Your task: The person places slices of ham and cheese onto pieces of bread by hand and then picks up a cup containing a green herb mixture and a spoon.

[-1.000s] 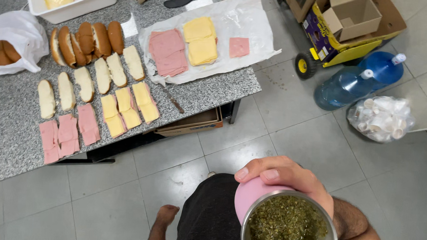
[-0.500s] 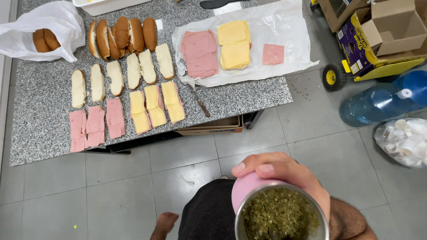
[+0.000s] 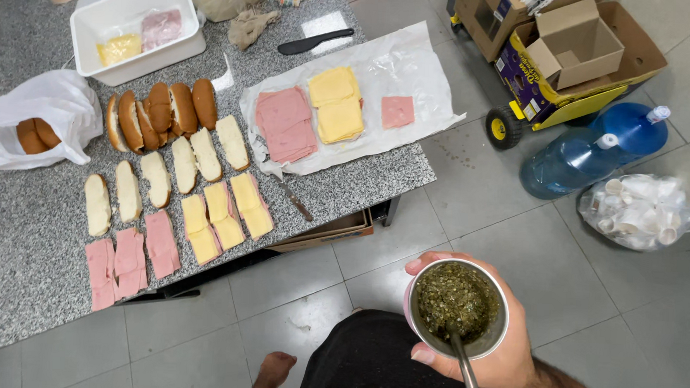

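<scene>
Plainly, cup: a metal-rimmed pink cup (image 3: 456,309) packed to the brim with green chopped herb, low in the view, well away from the worktop (image 3: 41,227) and out over the tiled floor (image 3: 507,216).
Straw: a metal straw (image 3: 465,370) stands in the herb and leans toward the person.
Right hand: the right hand (image 3: 493,348) is wrapped round the cup's far side, fingers curled along the wall and thumb near the rim.
Left hand: not in view, so I cannot tell how it is held.
Spill risk: the fill sits level with the rim, so I judge a small tilt or a knock on the straw would shed herb onto the dark shorts (image 3: 368,366) or the bare foot (image 3: 274,369) under the cup.
Grip risk: one hand alone carries the cup; a slip would likely drop it on the floor.
Worktop risk: beyond the cup, open bread halves (image 3: 159,178), cheese slices (image 3: 336,104) and pink meat slices (image 3: 286,123) lie uncovered; herb carried over them could scatter onto the food.
Knife: a knife (image 3: 294,200) lies at the worktop edge nearest the cup and could be nudged off.
</scene>
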